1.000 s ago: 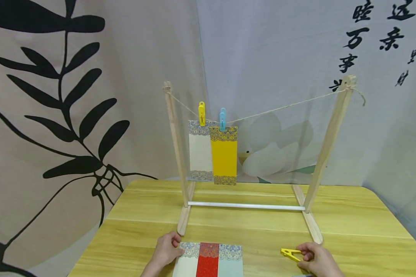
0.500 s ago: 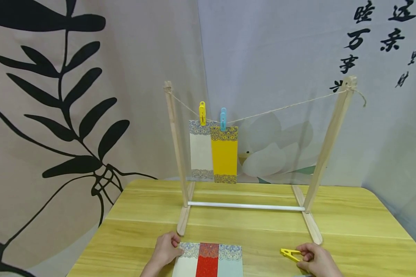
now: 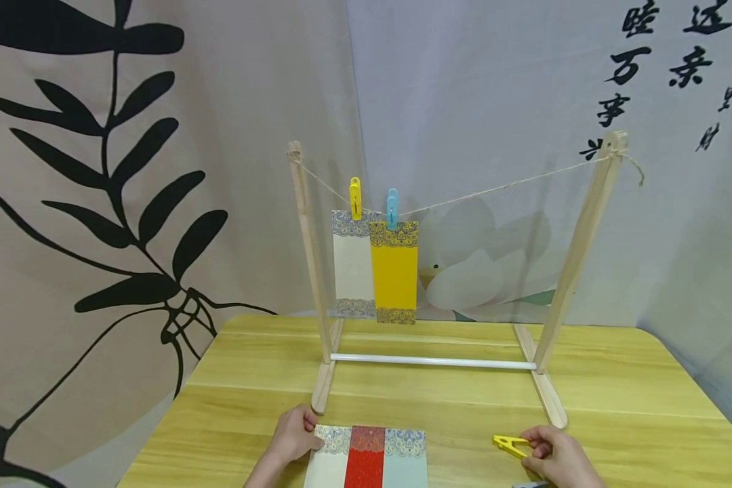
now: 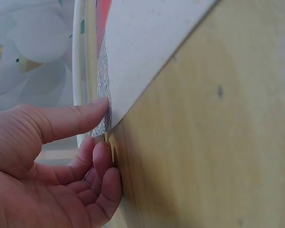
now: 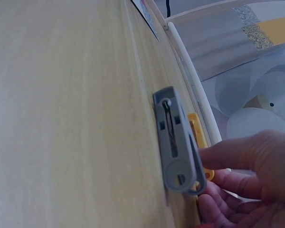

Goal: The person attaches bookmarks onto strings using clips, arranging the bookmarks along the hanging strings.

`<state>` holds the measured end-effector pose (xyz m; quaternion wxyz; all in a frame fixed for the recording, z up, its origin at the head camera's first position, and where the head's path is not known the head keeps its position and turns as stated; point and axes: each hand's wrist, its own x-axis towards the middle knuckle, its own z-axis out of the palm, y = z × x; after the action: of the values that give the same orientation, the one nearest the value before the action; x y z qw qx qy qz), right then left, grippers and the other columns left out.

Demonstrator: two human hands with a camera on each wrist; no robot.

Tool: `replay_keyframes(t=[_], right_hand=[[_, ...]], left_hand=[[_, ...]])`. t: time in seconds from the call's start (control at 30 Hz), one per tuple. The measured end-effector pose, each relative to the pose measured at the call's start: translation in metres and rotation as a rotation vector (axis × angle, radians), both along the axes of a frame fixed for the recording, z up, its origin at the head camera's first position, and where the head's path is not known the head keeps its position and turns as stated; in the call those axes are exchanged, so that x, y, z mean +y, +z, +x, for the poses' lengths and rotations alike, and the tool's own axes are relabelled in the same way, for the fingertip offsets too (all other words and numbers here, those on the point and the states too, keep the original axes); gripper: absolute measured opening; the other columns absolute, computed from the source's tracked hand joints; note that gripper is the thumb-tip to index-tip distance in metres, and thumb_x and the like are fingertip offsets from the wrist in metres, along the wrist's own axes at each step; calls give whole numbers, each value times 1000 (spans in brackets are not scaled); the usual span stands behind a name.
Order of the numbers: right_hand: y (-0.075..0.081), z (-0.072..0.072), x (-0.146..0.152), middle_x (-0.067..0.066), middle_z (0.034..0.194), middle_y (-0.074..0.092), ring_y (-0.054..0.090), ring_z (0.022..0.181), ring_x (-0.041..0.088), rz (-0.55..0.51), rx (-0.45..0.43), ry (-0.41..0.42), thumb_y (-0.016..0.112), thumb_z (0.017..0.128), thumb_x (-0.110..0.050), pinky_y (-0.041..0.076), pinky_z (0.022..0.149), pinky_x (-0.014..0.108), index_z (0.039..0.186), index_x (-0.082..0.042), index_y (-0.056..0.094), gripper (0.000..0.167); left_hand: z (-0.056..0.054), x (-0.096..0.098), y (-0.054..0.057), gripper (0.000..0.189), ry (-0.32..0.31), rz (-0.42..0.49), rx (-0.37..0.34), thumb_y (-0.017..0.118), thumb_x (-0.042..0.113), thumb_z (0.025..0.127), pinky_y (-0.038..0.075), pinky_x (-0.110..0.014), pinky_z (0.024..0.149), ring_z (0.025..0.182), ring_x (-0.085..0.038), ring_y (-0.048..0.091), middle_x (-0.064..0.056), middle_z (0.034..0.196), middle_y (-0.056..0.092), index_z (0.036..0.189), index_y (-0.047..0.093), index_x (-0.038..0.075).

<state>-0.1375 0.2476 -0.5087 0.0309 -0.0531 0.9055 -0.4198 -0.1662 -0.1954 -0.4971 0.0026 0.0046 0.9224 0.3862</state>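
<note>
My left hand (image 3: 291, 437) pinches the top left corner of a white card (image 3: 326, 469) with a blue-grey patterned border. In the left wrist view the thumb lies over this corner, with fingertips curled at its underside. A red card (image 3: 364, 468) and a pale blue card (image 3: 405, 471) lie beside it, their lower parts cut off by the frame. At the right, my right hand (image 3: 558, 457) holds a yellow clothespin (image 3: 501, 442) between thumb and fingers. Close by it in the right wrist view is a grey clothespin (image 5: 179, 166), partly covering the yellow one.
Behind the hands stands a wooden frame (image 3: 576, 254) with a white crossbar (image 3: 433, 361). From its sagging string (image 3: 506, 188) hang a white card (image 3: 354, 268) on a yellow clothespin (image 3: 356, 198) and a yellow card (image 3: 394, 278) on a blue clothespin (image 3: 392, 209).
</note>
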Motion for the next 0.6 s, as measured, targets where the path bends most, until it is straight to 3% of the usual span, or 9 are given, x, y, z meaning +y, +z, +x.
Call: replay_keyframes(t=[0.37, 0.6], right_hand=[[-1, 1, 0, 3, 76, 53, 46, 63, 1, -32, -16, -26, 76, 68, 2, 43, 56, 19, 94, 5, 63, 29], [1, 1, 0, 4, 79, 56, 50, 65, 1, -46, -30, -40, 75, 71, -1, 45, 57, 20, 97, 6, 63, 29]], left_hand=[[-1, 1, 2, 32, 22, 17, -29, 76, -6, 57, 42, -28, 57, 65, -16, 47, -3, 71, 50, 79, 54, 0], [-2, -4, 9, 26, 42, 183, -140, 72, -8, 63, 46, -29, 60, 69, -18, 48, -7, 75, 51, 85, 58, -6]])
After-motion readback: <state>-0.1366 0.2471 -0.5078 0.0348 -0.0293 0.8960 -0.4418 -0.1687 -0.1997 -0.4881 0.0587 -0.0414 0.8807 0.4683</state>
